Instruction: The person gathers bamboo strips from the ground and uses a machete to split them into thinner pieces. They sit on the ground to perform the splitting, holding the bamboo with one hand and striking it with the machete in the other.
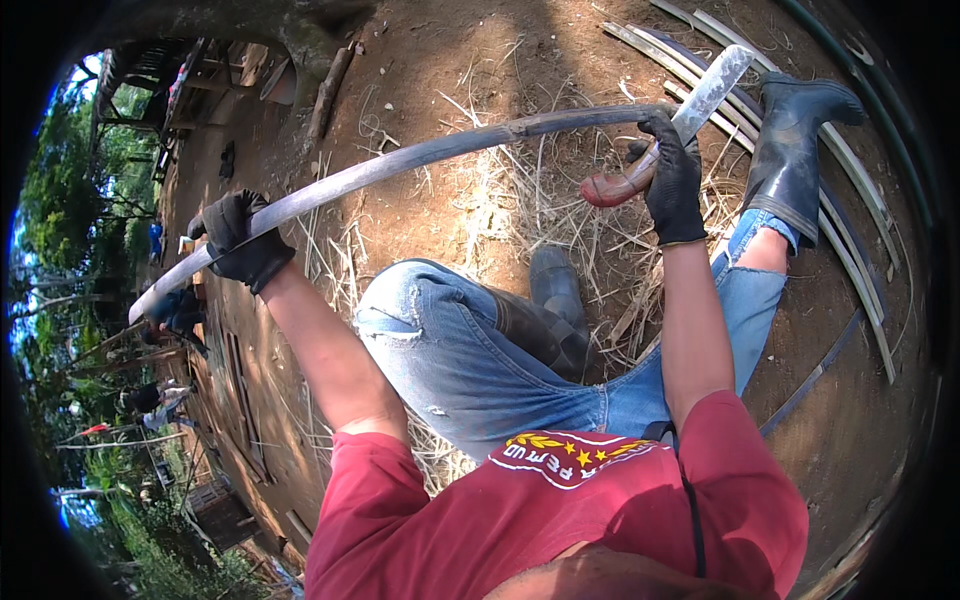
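Currently mid-shaving: left hand (238,240) clamps the long bamboo strip (420,158) at its near end, right hand (672,175) grips strip and machete (672,125) together above the knee (420,300). Likely next: a steady blade draw along the strip.

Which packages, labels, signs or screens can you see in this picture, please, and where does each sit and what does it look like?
Printed emblem on the red t-shirt: chest, bottom centre; a curved white band of lettering under yellow stars and a yellow sprig.
No packages, signs or screens can be made out; the small blue and white things at the far left edge are too small to tell.
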`<action>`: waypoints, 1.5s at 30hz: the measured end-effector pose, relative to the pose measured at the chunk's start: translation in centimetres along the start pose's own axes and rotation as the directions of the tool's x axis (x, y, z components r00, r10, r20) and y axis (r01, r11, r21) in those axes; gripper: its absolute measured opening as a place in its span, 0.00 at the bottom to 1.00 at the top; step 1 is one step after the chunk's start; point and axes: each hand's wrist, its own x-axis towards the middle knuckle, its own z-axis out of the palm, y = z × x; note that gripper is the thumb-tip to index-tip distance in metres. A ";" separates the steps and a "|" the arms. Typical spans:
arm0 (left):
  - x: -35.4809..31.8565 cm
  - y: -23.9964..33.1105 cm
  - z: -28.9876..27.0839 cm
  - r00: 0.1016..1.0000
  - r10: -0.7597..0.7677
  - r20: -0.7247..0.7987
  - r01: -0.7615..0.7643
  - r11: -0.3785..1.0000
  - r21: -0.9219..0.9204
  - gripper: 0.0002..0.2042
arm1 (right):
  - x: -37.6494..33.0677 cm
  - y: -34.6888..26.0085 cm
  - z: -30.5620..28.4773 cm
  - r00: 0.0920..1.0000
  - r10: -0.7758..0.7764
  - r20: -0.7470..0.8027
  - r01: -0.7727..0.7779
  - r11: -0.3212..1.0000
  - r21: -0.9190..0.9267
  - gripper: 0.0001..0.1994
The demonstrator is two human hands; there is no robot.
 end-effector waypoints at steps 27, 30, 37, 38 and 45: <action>-0.6 -0.5 -3.7 0.958 -0.146 -0.247 0.105 0.979 -0.172 0.23 | 2.4 -2.0 -2.9 0.984 -0.176 0.034 0.166 0.967 0.191 0.15; -0.5 -0.6 -4.3 0.964 -0.121 -0.237 0.086 0.985 -0.152 0.20 | 2.7 -1.5 -3.2 0.984 -0.177 0.014 0.172 0.970 0.169 0.15; -1.7 2.0 -6.7 0.733 0.332 -0.594 0.219 0.711 0.668 0.19 | 2.7 -2.7 -3.0 0.959 -0.270 -0.091 0.280 0.951 0.129 0.14; -2.8 2.1 -7.1 0.609 0.569 -0.552 0.348 0.434 0.831 0.19 | 2.7 -3.3 -2.9 0.945 -0.312 -0.101 0.323 0.940 0.113 0.15; -11.8 -7.5 18.3 0.828 -0.040 0.560 -0.557 -0.173 0.812 0.13 | 2.1 -6.5 -2.4 0.818 -0.548 -0.174 0.530 0.836 -0.145 0.15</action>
